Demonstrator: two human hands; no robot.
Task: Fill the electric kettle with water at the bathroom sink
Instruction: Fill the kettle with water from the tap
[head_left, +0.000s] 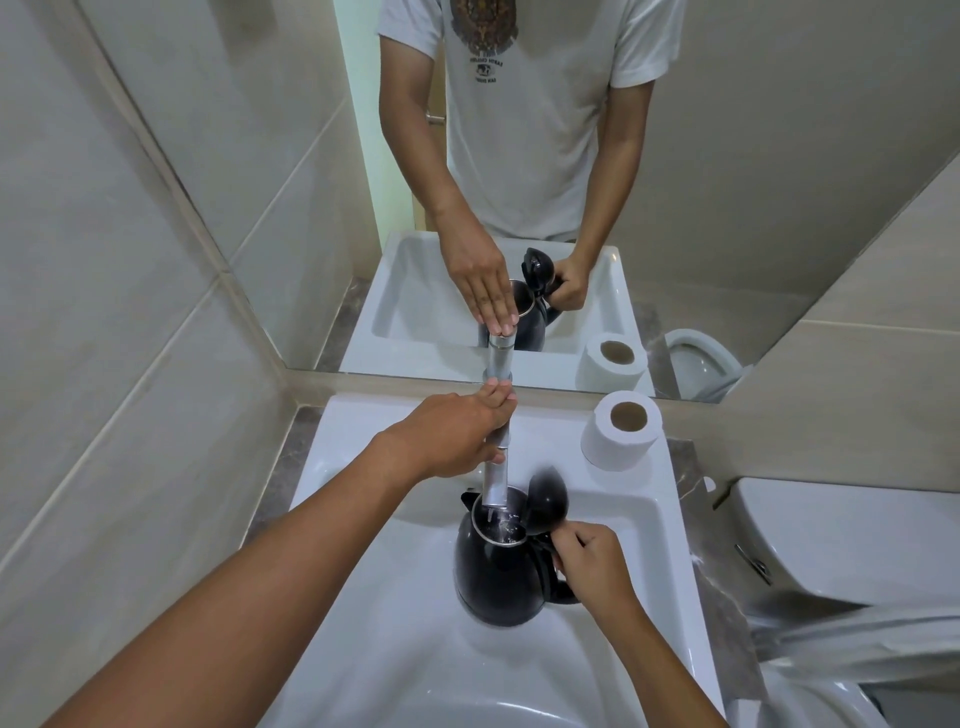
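The electric kettle (498, 561) is held upright by its handle in the right hand (592, 564), directly under the faucet (496, 480), which is gripped by the left hand (457, 436).

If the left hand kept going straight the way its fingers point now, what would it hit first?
Probably the mirror. The left hand lies on the tap, fingers aimed at the back wall, with only a narrow ledge between. Depth is hard to judge.

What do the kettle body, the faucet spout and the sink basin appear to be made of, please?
Kettle: glossy black shell, plastic or coated metal, with a bright metal rim. Faucet: brushed or satin metal, silvery grey. Sink: white glazed ceramic by its smooth sheen, possibly acrylic.
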